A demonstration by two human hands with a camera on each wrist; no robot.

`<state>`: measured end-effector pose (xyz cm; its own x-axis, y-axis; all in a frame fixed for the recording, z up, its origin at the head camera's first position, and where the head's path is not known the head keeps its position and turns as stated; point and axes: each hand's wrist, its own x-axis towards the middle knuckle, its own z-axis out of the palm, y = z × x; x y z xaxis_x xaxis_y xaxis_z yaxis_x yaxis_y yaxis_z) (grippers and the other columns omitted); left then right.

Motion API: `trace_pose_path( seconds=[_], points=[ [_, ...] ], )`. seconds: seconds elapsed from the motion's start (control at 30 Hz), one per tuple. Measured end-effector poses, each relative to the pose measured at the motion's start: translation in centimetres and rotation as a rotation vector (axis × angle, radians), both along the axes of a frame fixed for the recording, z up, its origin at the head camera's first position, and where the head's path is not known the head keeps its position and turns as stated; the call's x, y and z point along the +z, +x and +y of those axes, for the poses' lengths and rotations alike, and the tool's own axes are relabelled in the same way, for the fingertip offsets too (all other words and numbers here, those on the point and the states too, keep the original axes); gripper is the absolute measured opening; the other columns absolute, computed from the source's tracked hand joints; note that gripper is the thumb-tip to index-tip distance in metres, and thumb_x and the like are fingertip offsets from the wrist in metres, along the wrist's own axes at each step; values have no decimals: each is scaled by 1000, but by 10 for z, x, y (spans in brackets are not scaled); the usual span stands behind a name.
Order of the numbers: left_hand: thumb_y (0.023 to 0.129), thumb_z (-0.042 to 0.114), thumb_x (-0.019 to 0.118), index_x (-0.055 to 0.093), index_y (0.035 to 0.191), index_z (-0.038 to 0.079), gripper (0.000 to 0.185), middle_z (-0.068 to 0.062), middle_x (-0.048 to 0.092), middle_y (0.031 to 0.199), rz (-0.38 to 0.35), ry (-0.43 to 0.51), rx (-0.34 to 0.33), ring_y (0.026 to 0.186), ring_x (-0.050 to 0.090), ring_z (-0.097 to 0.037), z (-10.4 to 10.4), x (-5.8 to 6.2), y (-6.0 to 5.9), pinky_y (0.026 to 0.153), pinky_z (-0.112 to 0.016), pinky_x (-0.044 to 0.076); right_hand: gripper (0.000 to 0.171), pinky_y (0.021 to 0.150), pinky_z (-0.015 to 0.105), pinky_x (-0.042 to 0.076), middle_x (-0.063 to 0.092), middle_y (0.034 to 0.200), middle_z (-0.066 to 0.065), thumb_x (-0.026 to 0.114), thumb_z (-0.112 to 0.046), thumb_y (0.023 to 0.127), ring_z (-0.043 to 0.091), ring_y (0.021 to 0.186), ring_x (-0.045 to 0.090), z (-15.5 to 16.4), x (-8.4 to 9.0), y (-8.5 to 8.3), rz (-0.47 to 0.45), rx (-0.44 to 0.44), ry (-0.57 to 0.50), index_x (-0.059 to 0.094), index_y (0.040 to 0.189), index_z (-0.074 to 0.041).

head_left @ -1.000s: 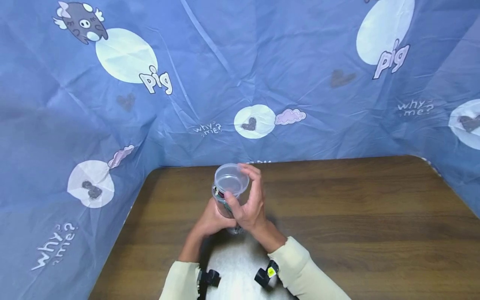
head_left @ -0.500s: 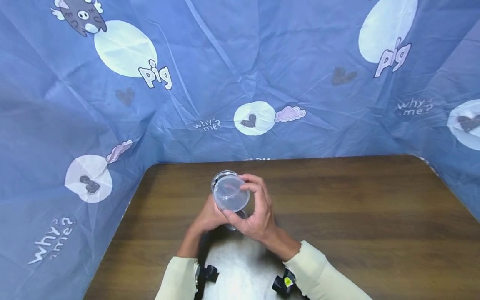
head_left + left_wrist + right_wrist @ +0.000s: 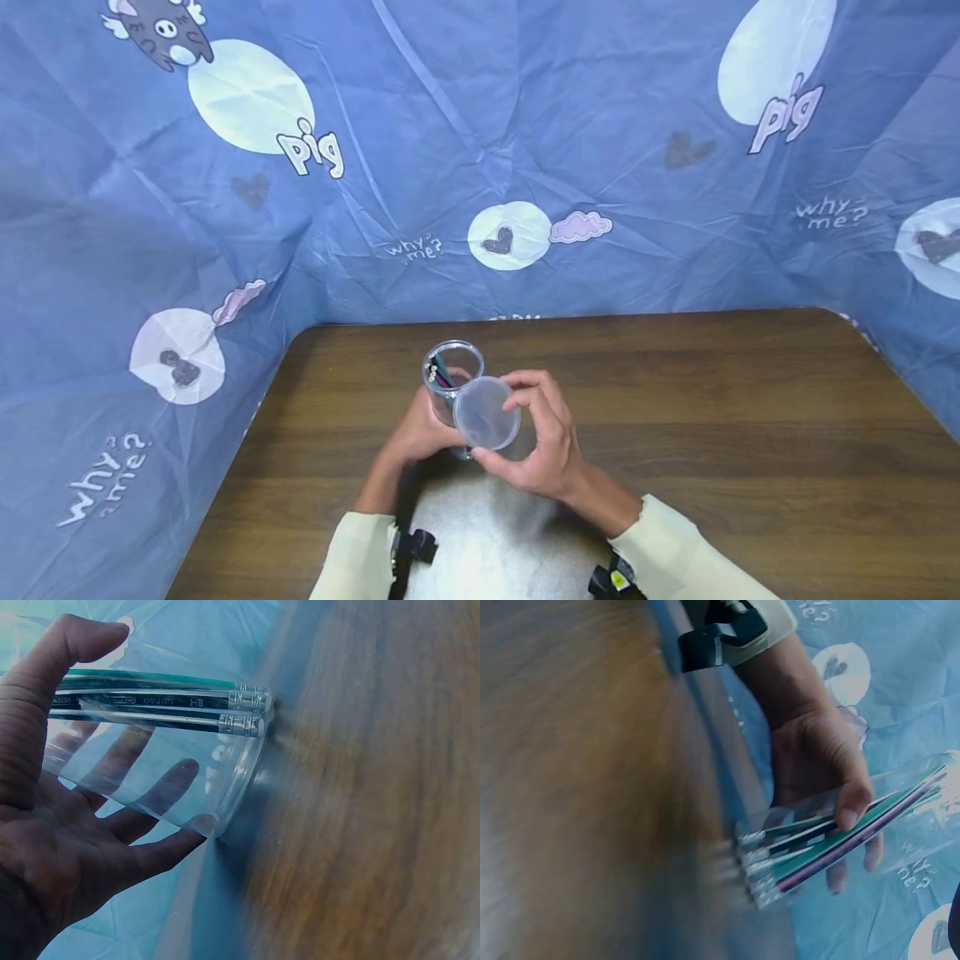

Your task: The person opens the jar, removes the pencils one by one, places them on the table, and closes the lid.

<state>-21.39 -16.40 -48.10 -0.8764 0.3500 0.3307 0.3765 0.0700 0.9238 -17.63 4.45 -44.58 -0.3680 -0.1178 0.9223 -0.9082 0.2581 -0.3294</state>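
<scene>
in the head view the left hand (image 3: 420,433) sits mostly behind the clear jar (image 3: 452,392), so its fingers cannot be seen there, and the jar's base is hidden by the lid (image 3: 486,414) and the right hand (image 3: 542,442). the pencils (image 3: 441,372) inside are too small to count. both sleeves run off the bottom edge. in the left wrist view the table (image 3: 375,787) is smeared by blur, and the jar's open end runs off the left edge. in the right wrist view the right hand does not show at all, the table (image 3: 577,787) is blurred, the pencils (image 3: 832,844) have smeared eraser ends, and the lettering on them is unreadable.
</scene>
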Motion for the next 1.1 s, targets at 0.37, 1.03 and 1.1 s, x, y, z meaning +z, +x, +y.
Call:
trace_pose_path(
  seconds=[0.37, 1.03, 1.1],
  points=[
    [56, -10, 81, 49, 128, -2, 79, -28, 64, 106, -83, 3, 10, 95, 65, -36, 4, -1, 6, 87, -32, 54, 49, 76, 41, 51, 59, 105, 11, 76, -50, 75, 25, 93, 58, 34, -33, 16, -129, -18, 209, 54, 90, -9],
    [55, -13, 79, 49, 127, -1, 79, -22, 66, 109, -79, -8, 14, 95, 66, -29, 3, 2, 4, 87, -35, 54, 50, 68, 30, 48, 48, 91, -9, 84, -53, 63, 8, 78, 48, 35, -61, 24, -384, -162, 678, 55, 87, -19],
    [55, -13, 79, 49, 127, -1, 79, -22, 66, 109, -76, -8, 15, 95, 65, -29, 3, 2, 3, 88, -35, 54, 51, 69, 31, 48, 48, 90, -9, 83, -54, 62, 8, 78, 48, 34, -62, 23, -380, -168, 691, 55, 86, -20]
  ],
)
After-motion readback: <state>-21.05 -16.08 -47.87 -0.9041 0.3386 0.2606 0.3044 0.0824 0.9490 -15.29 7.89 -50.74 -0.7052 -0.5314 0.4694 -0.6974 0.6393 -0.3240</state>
